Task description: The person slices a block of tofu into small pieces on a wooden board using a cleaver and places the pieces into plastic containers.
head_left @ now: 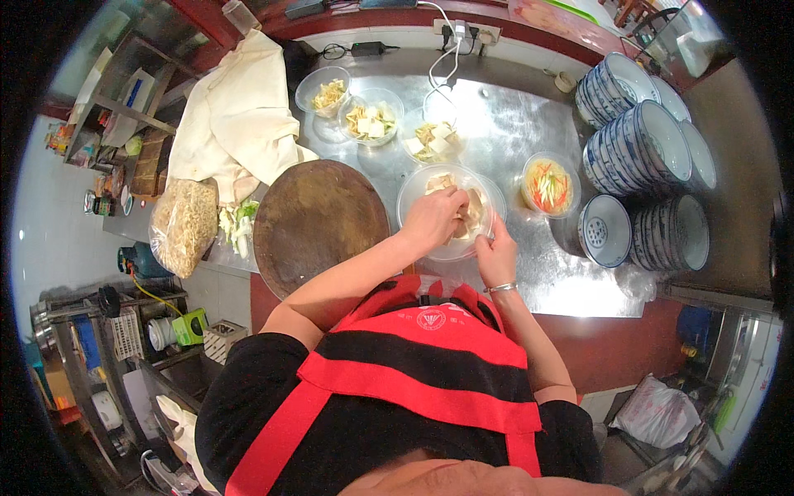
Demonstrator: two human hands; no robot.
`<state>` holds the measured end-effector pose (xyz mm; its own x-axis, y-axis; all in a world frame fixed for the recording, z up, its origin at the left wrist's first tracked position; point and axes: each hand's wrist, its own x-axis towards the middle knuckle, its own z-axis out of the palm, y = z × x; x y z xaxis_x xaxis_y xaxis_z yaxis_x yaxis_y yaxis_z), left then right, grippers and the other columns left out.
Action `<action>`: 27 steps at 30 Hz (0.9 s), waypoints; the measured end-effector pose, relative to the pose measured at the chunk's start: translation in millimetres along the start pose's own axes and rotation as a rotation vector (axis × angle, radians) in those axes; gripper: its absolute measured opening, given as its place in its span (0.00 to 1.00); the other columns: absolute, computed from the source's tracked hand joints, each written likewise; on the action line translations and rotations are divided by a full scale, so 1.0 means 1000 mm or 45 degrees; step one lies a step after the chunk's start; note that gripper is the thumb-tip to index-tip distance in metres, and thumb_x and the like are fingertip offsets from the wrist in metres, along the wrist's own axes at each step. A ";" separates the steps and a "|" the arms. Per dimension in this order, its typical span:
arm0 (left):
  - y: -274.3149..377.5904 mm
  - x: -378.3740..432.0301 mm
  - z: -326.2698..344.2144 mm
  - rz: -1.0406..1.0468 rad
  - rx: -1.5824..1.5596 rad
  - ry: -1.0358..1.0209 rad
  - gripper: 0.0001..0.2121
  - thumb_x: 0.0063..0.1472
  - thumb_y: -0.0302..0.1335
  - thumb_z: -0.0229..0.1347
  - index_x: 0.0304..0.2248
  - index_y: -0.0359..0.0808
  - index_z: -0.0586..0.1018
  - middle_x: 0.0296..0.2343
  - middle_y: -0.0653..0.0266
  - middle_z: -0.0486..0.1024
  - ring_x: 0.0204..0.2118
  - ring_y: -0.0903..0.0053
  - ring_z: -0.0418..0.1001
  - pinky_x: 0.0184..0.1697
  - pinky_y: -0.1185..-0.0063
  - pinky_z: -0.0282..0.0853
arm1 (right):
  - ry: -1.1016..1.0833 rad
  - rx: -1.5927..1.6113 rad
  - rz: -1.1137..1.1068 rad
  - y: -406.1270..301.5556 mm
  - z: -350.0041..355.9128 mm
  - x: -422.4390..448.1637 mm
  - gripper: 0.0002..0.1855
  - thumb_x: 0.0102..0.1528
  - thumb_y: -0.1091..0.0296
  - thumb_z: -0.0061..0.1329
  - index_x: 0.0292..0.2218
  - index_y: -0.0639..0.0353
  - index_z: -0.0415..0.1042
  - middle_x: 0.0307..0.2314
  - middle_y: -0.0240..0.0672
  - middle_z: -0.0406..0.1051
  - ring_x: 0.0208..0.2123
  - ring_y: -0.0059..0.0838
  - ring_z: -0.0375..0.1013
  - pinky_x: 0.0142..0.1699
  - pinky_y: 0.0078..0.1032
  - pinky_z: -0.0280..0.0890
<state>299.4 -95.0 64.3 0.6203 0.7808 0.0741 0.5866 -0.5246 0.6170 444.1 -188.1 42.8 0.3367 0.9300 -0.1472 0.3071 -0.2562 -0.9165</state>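
My left hand (pixel 437 214) reaches into a round clear plastic bowl (pixel 412 186), its fingers bunched on pale thin slices (pixel 476 211) that look like tofu. Those fingertips are partly hidden among the slices. With my right hand (pixel 498 253) I grip the near right rim of the same bowl. Another clear rim shows just behind it on the right. Beyond stand three clear bowls with shredded food: one at the far left (pixel 327 94), a middle one with white pieces on top (pixel 372 128), and a nearer one with similar pieces (pixel 435 141).
A round wooden chopping block (pixel 319 226) sits at left, beside cut greens (pixel 237 226), a bag of crumbly food (pixel 184 223) and cream cloth (pixel 232 118). At right are a tub of shredded vegetables (pixel 548 186) and stacked blue-and-white bowls (pixel 642 142). A white cable (pixel 443 62) hangs behind.
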 end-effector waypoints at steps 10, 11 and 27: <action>-0.129 0.037 -0.118 -0.958 -1.001 0.777 0.12 0.53 0.29 0.61 0.36 0.36 0.75 0.29 0.71 0.75 0.26 0.87 0.67 0.29 0.86 0.59 | 0.083 0.311 0.163 0.016 -0.024 -0.007 0.27 0.49 0.79 0.39 0.53 0.64 0.62 0.34 0.38 0.72 0.26 0.20 0.72 0.27 0.18 0.68; -0.181 0.039 -0.121 -0.851 -0.992 0.803 0.11 0.54 0.29 0.61 0.35 0.36 0.75 0.28 0.71 0.75 0.24 0.88 0.66 0.27 0.87 0.59 | 0.075 0.371 0.166 0.015 -0.024 -0.010 0.28 0.50 0.79 0.39 0.54 0.64 0.61 0.35 0.37 0.72 0.25 0.19 0.71 0.26 0.16 0.67; -0.100 0.050 -0.095 -0.329 -0.687 0.314 0.08 0.56 0.23 0.56 0.37 0.38 0.75 0.32 0.70 0.75 0.33 0.83 0.71 0.37 0.83 0.66 | 0.141 0.314 0.196 0.001 -0.018 -0.009 0.29 0.51 0.79 0.40 0.56 0.65 0.57 0.40 0.43 0.70 0.24 0.22 0.72 0.27 0.19 0.67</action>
<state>222.7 28.9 80.4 0.3186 0.9478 0.0086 0.3171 -0.1152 0.9414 457.7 -201.3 50.2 0.4618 0.8473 -0.2623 0.0243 -0.3077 -0.9512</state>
